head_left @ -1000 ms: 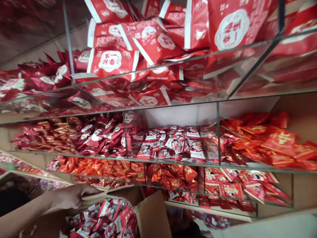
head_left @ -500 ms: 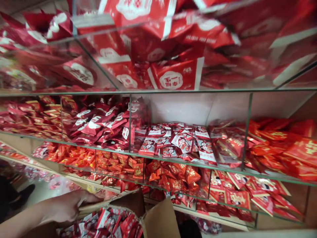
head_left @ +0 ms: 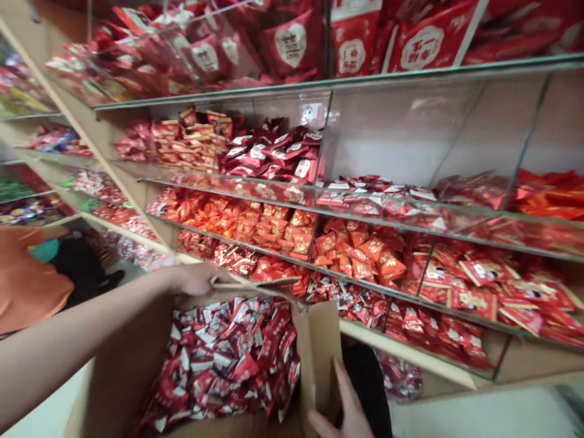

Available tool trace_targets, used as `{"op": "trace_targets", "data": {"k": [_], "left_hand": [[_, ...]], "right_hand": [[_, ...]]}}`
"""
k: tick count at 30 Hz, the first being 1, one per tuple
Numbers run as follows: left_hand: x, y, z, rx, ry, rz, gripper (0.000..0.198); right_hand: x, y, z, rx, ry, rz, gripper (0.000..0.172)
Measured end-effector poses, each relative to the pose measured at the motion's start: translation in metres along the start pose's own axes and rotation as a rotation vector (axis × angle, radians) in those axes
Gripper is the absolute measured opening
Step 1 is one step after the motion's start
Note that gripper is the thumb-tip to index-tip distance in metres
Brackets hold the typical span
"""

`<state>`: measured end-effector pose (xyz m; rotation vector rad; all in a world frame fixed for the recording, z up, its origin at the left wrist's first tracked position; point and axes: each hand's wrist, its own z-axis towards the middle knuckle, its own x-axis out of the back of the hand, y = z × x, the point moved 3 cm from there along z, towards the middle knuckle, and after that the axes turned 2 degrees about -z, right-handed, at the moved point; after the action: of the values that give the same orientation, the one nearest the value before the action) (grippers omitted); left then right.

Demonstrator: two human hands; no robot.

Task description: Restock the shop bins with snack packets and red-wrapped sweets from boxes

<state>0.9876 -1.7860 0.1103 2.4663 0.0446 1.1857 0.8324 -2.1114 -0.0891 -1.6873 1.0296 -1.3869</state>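
An open cardboard box (head_left: 319, 353) full of small red and white candy packets (head_left: 228, 365) fills the lower middle. My left hand (head_left: 194, 278) reaches across and grips the box's far flap at its top edge. My right hand (head_left: 342, 407) shows at the bottom edge, thumb up along the box's right flap, holding that side. Right behind the box stand glass-fronted shelves (head_left: 347, 213) packed with red candy packets.
Several tiers of glass shelf compartments hold red, orange and white wrapped sweets (head_left: 274, 225). More shelves with mixed sweets run off at the left (head_left: 41, 201). A person in an orange top (head_left: 27, 286) is at the left edge. A white surface (head_left: 479, 413) lies at bottom right.
The view has dropped and swung, so the box and its packets now show fully. My left hand stays on the far flap. My right hand has come into view at the right flap.
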Motion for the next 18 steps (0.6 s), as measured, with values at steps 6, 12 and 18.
{"op": "trace_targets", "data": {"k": [6, 12, 18], "left_hand": [[0.003, 0.022, -0.015, 0.025, 0.027, 0.063, 0.053], [0.008, 0.082, 0.010, 0.011, 0.015, 0.013, 0.055], [-0.026, 0.171, 0.060, -0.272, -0.136, 0.240, 0.058]], "right_hand": [[-0.018, -0.018, -0.008, -0.024, -0.246, -0.061, 0.050], [0.093, -0.035, -0.029, -0.120, -0.200, 0.055, 0.051], [0.142, 0.008, -0.070, -0.315, -0.073, 0.081, 0.047]]}}
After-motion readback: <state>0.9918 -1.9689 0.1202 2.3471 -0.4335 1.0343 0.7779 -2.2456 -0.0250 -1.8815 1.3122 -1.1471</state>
